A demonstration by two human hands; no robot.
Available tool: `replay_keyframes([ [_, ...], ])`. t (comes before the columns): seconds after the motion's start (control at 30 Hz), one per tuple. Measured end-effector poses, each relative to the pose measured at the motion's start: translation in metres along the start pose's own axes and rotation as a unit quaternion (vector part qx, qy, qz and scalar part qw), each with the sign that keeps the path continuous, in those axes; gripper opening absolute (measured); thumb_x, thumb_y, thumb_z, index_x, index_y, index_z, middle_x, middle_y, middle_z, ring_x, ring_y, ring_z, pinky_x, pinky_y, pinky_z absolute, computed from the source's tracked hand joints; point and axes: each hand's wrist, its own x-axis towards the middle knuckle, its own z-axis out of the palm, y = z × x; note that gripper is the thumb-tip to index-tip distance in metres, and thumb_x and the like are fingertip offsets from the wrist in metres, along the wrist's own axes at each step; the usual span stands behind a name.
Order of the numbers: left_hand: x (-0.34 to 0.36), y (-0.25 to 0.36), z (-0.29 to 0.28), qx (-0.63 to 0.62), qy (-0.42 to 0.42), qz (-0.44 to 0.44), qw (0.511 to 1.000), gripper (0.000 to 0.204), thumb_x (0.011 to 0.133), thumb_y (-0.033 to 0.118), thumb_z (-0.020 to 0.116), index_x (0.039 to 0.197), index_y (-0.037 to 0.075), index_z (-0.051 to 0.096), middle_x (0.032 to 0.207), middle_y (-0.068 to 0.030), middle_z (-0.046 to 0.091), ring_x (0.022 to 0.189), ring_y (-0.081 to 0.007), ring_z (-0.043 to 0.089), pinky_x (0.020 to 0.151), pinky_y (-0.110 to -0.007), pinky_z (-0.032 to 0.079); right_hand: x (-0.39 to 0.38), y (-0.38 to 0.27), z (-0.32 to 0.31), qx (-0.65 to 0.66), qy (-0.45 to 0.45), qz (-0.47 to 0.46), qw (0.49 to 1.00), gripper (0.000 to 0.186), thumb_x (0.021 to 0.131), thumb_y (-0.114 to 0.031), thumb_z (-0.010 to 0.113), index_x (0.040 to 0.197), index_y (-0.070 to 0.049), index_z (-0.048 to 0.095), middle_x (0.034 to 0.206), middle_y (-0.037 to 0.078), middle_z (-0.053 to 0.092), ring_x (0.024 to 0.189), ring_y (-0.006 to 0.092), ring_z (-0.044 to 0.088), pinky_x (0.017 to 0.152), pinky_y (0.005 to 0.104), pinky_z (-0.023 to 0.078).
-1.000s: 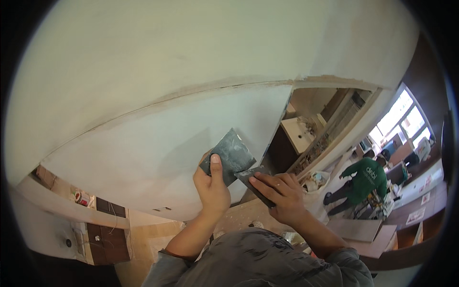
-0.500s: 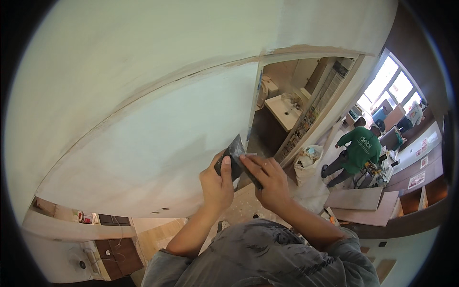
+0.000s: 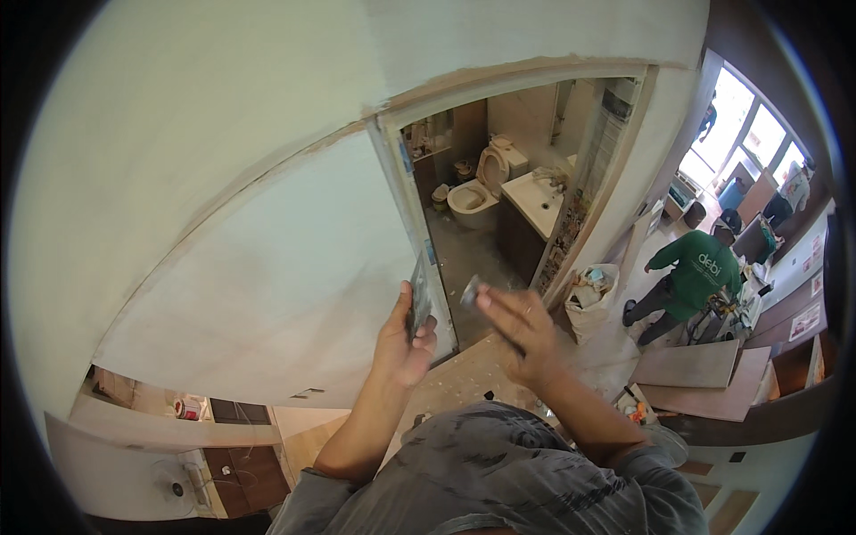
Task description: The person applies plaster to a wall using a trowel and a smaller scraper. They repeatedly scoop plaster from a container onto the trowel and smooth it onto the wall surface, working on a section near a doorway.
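Note:
My left hand (image 3: 401,352) grips a flat grey scraper (image 3: 417,294), now turned nearly edge-on, its thumb raised along one face. Just to the right, my right hand (image 3: 526,334) is closed on a second dark scraper (image 3: 473,291), blurred by motion and mostly hidden by the fingers. The two tools are apart, in front of a pale skim-coated wall panel (image 3: 241,250) beside a doorway.
The doorway opens on a toilet (image 3: 473,201) and a sink (image 3: 530,201). A sack of debris (image 3: 593,303) stands by its frame. A co-worker in green (image 3: 691,276) is at the right, with other people near the window. Loose boards (image 3: 687,374) lie below them.
The scrapers, touching earlier, have separated; the left one has turned from face-on to edge-on, the right hand moved rightward. The view has swung toward the doorway, showing more of the bathroom.

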Motion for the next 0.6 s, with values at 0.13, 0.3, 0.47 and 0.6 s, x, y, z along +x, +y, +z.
replay_keyframes([
  [0.13,-0.004,-0.050,0.051,-0.032,0.199,-0.034,0.979,0.026,0.105,0.032,0.058,0.110,0.007,0.063,0.084,-0.0034,0.066,0.061,-0.0092,0.062,0.043,-0.017,0.048,-0.021,-0.005,-0.001,0.065,-0.016,-0.075,0.995,0.054,0.077,-0.010,0.073,0.131,-0.010,0.068,0.129,0.010,0.068,0.093,0.0286,0.066,0.079,0.0375,0.050],
  [0.3,0.004,-0.071,0.010,-0.170,-0.104,-0.113,0.973,0.017,0.105,0.020,0.054,0.109,0.003,0.056,0.079,-0.0077,0.060,0.060,-0.0124,0.059,0.040,-0.021,0.047,-0.023,0.027,0.010,0.051,0.067,0.119,0.989,0.039,0.091,-0.017,0.070,0.130,-0.010,0.068,0.123,0.010,0.068,0.094,0.0233,0.067,0.078,0.0355,0.051],
  [0.47,0.007,-0.071,0.035,-0.160,-0.085,-0.164,0.970,0.019,0.105,0.021,0.057,0.096,0.005,0.053,0.073,-0.0059,0.056,0.051,-0.0090,0.050,0.038,-0.021,0.041,-0.019,0.061,-0.028,0.300,0.188,0.522,0.776,0.027,0.100,-0.027,0.067,0.118,-0.008,0.069,0.102,0.003,0.070,0.087,0.0154,0.068,0.065,0.0296,0.051],
  [0.6,0.008,-0.078,0.075,0.140,0.088,-0.147,0.975,0.024,0.104,0.028,0.060,0.095,0.007,0.057,0.069,-0.0018,0.055,0.049,-0.0080,0.047,0.039,-0.019,0.037,-0.019,0.079,-0.042,0.629,0.266,0.500,0.533,0.028,0.099,-0.038,0.067,0.105,-0.010,0.064,0.088,0.001,0.069,0.070,0.0105,0.063,0.055,0.0239,0.047],
])
